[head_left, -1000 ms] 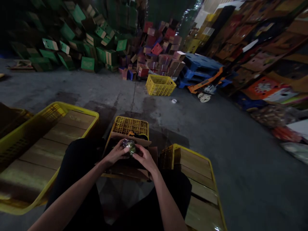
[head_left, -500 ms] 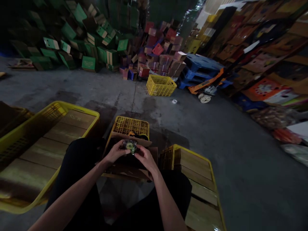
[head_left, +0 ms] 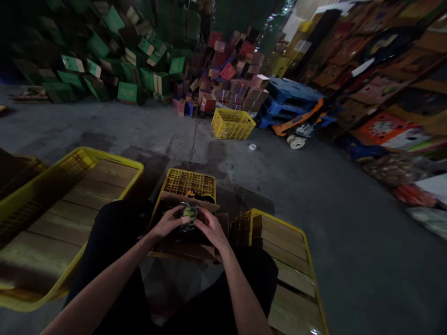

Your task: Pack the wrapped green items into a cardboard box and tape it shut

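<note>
Wrapped green item [head_left: 189, 213] is pinched by the left hand [head_left: 170, 222] at its left and the right hand [head_left: 211, 226] at its right, above the open carton [head_left: 192, 250].

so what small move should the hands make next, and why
Probably tuck the clear wrap closer around the green item: the wrap's edges stick out past it, while the left hand and right hand hold both over the open carton.
</note>
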{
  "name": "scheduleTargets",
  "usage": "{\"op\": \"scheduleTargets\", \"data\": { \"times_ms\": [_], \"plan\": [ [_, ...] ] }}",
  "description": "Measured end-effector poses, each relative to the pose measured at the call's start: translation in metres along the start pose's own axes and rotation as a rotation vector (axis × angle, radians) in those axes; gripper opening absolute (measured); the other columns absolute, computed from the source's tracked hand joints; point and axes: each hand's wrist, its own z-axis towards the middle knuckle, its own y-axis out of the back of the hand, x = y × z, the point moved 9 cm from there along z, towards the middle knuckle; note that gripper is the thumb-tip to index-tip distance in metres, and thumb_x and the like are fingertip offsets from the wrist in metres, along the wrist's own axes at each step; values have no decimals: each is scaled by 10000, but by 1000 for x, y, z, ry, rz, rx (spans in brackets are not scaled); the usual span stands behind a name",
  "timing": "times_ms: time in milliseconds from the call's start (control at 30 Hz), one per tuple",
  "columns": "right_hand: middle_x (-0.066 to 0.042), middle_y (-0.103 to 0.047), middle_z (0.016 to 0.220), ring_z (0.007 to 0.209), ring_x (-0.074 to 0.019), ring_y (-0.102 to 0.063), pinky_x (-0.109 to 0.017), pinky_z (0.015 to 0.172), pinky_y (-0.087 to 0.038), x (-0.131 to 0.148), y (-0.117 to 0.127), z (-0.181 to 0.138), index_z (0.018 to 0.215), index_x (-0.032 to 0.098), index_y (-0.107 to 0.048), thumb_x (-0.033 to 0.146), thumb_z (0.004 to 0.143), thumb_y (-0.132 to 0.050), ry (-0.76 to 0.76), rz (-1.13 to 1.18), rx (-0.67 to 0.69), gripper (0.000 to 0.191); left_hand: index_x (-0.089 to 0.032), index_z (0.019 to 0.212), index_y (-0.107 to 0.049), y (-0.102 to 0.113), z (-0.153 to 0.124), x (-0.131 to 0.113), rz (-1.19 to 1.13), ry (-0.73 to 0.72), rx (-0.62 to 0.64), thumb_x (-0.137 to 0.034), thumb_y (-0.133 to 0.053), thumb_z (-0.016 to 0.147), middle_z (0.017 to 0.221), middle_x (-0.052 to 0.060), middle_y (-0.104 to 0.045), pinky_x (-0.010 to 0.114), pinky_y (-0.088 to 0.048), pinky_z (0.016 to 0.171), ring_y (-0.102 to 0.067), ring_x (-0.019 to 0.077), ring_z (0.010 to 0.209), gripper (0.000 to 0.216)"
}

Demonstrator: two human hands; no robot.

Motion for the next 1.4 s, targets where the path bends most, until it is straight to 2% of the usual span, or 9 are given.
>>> {"op": "scheduleTargets", "data": {
  "times_ms": [267,433,567,700,833,1000,1167,1300,1400],
  "plan": [
    [-72,-671,1288,1164,-269,-645,-441,1037,-488,-3,2,0,1273,239,-612,337,825,-719,-4,-3,-12,471,-172,1251,-629,-5,0,-3,6,-15,46,-386,-810,760,1192,90,-700,398,-460,1028,-638,274,1122,566],
    [-62,-657,1298,1202,-252,-615,-421,1053,-470,3,2,0,1281,260,-592,326,822,-725,34,-14,-33,482,-156,1129,-661,8,3,-2,111,-47,-77,-404,-823,734,1087,81,-718,360,-490,954,-657,256,1022,493],
    [-60,-661,1237,1089,-220,-646,-380,969,-509,4,2,0,1230,251,-591,338,824,-726,41,-21,-46,436,-145,1096,-668,13,2,-4,128,-25,-152,-433,-825,719,1045,84,-726,355,-500,917,-659,257,991,499],
    [-36,-685,1086,991,-212,-656,-357,899,-518,1,3,0,1088,236,-615,402,810,-741,-10,-88,-39,348,-147,1142,-683,8,1,2,37,38,-105,-466,-811,734,1139,111,-716,375,-500,946,-644,281,1079,534],
    [-36,-683,1098,1033,-225,-651,-363,917,-511,-1,5,1,1082,242,-600,447,802,-745,-48,-65,-45,376,-168,1245,-653,5,-2,16,-165,137,-69,-521,-763,776,1237,133,-681,403,-537,896,-673,264,1019,597],
    [-25,-684,1054,1010,-225,-660,-366,915,-518,-5,3,0,1050,239,-598,434,760,-785,-69,-3,-48,397,-177,1213,-671,9,0,7,-30,60,-68,-430,-819,733,1176,112,-711,370,-528,893,-658,272,1060,562],
    [-36,-685,1111,1046,-223,-651,-358,937,-509,-8,-2,-1,1114,229,-603,446,804,-749,-77,12,1,406,-165,1171,-672,13,3,1,13,16,-105,-390,-831,711,1097,91,-727,394,-486,979,-660,255,1039,537],
    [-40,-686,1148,1043,-222,-658,-340,914,-515,-7,-8,-3,1178,223,-596,452,830,-726,-94,37,55,436,-173,1202,-635,11,2,1,8,8,-104,-373,-835,699,1057,76,-724,400,-494,964,-666,243,1003,578],
    [-41,-691,1175,1061,-236,-658,-345,914,-518,-6,-6,-4,1205,231,-607,435,826,-727,-96,0,28,447,-181,1218,-616,8,-1,-2,11,11,-99,-362,-831,705,1030,66,-716,388,-500,944,-667,232,983,585]
  ]
}}
